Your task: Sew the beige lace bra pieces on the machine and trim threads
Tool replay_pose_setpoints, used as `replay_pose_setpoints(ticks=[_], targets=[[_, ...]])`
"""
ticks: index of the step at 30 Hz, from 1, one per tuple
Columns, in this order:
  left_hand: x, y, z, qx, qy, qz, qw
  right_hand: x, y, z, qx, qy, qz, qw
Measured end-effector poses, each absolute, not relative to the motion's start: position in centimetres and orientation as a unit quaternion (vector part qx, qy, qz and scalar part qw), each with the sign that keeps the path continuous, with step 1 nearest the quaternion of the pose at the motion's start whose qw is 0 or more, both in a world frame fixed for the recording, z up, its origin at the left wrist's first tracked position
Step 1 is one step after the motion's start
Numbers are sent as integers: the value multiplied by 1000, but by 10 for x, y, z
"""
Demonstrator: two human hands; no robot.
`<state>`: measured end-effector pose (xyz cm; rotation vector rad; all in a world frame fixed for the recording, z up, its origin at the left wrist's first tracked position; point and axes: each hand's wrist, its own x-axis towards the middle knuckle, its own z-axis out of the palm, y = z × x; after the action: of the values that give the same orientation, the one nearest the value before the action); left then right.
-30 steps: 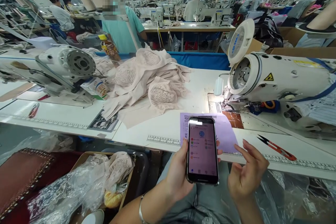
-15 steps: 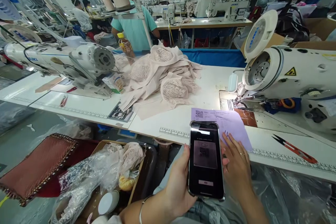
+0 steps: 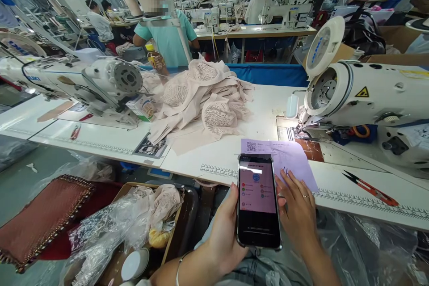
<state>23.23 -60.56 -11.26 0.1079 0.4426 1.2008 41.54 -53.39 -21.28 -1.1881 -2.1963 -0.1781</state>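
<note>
My left hand (image 3: 225, 232) is wrapped round a black smartphone (image 3: 257, 228), held upright with its lit screen towards me. Rows of small coloured icons show on the screen. To the right of the phone, my right hand (image 3: 298, 214) has its fingers stretched out over the lower part of a purple paper sheet (image 3: 295, 154). Its fingertips seem to rest on the sheet, and its thumb is close to the phone's edge. A printed QR code is at the sheet's upper left corner. Beyond the sheet lies a pile of beige lace bra pieces (image 3: 214, 116).
Sewing machines stand at the right (image 3: 362, 91) and left (image 3: 97, 78) of the white table (image 3: 187, 163). Red-handled thread snips (image 3: 375, 191) lie at the right front. Below left is a cardboard box (image 3: 117, 259) with plastic bags and a jar. Several people sit further back.
The phone's screen has switched from a camera view of the QR code to a page of icons. Both hands stay in nearly the same place; the whole view has shifted slightly.
</note>
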Motion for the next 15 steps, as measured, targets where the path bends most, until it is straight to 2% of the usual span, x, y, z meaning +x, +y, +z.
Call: replay_pose_setpoints(ticks=[11, 15], targets=[[248, -517, -154, 162, 242, 564, 773, 412, -533, -214, -444, -826, -102, 332], [247, -510, -163, 162, 252, 531, 792, 414, -535, -208, -467, -784, -38, 406]])
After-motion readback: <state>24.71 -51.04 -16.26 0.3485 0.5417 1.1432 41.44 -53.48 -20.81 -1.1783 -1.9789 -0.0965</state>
